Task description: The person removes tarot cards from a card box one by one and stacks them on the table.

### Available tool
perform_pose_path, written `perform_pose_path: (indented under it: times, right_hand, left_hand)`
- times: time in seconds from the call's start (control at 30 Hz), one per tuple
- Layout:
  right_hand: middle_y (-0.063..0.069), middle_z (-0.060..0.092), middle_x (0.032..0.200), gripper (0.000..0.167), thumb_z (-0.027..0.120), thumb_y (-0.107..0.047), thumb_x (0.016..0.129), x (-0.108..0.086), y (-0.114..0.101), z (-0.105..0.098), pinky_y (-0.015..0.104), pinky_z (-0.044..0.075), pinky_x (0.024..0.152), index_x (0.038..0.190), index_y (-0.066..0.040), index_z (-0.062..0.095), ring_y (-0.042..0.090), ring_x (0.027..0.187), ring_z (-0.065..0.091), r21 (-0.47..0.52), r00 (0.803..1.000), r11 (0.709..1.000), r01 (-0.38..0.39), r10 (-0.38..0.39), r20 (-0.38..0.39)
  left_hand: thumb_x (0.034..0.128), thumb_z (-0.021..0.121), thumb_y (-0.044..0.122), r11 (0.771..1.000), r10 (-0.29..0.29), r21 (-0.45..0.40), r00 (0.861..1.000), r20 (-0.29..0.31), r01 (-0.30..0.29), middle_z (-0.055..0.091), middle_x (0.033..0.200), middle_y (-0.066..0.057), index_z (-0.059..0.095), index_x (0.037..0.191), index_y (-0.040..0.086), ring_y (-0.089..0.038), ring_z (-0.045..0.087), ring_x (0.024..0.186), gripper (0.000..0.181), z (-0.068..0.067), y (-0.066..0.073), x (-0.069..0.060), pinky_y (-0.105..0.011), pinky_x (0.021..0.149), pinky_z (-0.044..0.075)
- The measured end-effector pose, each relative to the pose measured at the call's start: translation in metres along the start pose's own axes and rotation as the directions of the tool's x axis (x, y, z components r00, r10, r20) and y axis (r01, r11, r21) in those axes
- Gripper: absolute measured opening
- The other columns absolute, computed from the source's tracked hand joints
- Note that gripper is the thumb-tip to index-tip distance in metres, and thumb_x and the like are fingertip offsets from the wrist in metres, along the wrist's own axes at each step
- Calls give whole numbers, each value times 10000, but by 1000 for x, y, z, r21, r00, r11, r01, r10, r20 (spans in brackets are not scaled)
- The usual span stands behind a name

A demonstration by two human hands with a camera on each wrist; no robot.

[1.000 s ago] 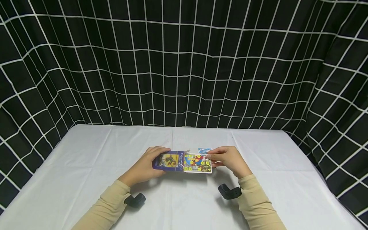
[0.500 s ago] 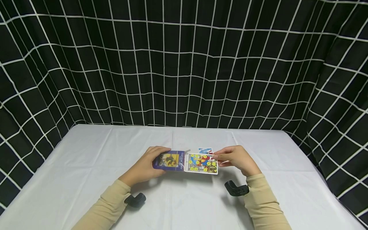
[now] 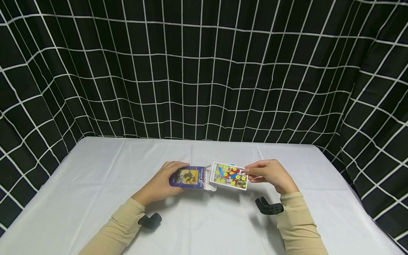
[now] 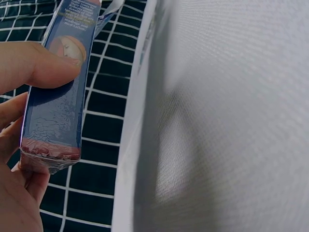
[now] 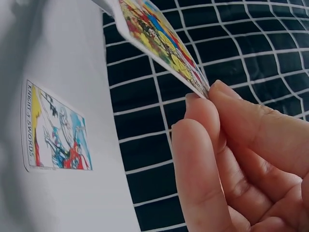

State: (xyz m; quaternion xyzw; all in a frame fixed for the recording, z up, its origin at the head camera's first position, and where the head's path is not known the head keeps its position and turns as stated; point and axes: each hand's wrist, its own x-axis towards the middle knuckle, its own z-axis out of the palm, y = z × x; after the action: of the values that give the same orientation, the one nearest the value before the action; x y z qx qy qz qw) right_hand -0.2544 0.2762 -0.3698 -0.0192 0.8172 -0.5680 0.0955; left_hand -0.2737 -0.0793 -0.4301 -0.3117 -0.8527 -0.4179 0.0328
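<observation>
Tarot box (image 3: 187, 177) in left hand (image 3: 160, 184), card (image 3: 227, 176) outside it in right hand (image 3: 270, 174).

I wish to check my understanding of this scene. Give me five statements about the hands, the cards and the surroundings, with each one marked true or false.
1. The right hand pinches the card with yellow discs. True.
2. The left hand is empty. False: the left hand holds the blue-purple box.
3. The Knight of Swords card lies on the white cloth. True.
4. The sleeves are black. False: the sleeves are beige.
5. The backdrop is black with white grid lines. True.
</observation>
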Motion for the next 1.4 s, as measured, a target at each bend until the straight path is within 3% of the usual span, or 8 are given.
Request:
perform_pose_path:
  times: [0.43,0.73,1.1,1.4]
  right_hand:
    - [-15,728,761,366,659,-40,911,-2,0,-9,219,597,685,1166,210,583,41,661,692,121,998,991,-61,63,-12]
    - [8,728,757,198,625,3,890,4,12,-9,235,602,698,1040,133,623,78,682,715,205,996,975,-87,88,5]
    - [28,722,700,208,646,-5,881,15,27,6,230,599,658,1024,134,587,84,660,710,218,981,956,-195,193,29]
    - [16,718,695,307,652,-51,903,20,33,16,225,596,647,1093,185,603,72,642,695,171,966,951,-256,246,77]
  left_hand:
    - [713,805,101,1000,6,1,1000,-2,-6,553,1403,-91,548,1395,135,-290,449,1310,730,-1,-1,1,-534,1118,369]
    - [724,808,110,1000,0,10,1000,2,0,545,1417,-88,548,1397,137,-288,445,1317,721,-1,-2,1,-535,1126,365]
    - [712,808,90,1000,6,12,1000,1,-6,547,1412,-94,544,1399,125,-304,452,1305,736,-1,0,0,-547,1113,373]
    - [713,806,89,1000,-14,9,1000,7,14,542,1419,-87,546,1398,133,-295,444,1319,734,-1,1,0,-542,1127,361]
